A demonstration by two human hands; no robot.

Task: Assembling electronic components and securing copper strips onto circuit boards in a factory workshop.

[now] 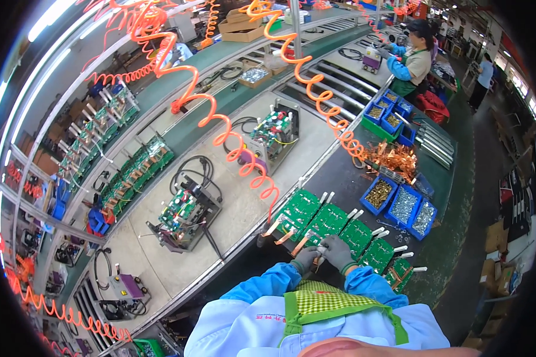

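Note:
Both my hands wear grey gloves and meet at the near edge of a row of green circuit boards [329, 221]. My left hand [305, 259] is closed beside a copper strip [300, 244] that sticks out from one board. Against it, my right hand [338, 253] is closed too, its fingers curled toward the left hand's fingertips. Something small seems pinched between them, but the gloves hide what it is. Another copper strip [272, 228] juts from the leftmost board. White bars [355, 214] stand out along the boards' far edges.
Blue bins of brass and silver fasteners [404, 203] and a heap of copper pieces [393, 160] lie right of the boards. Orange coiled hoses [244, 160] hang overhead. An opened machine [187, 214] rests on the conveyor at left. A co-worker [420, 56] stands far right.

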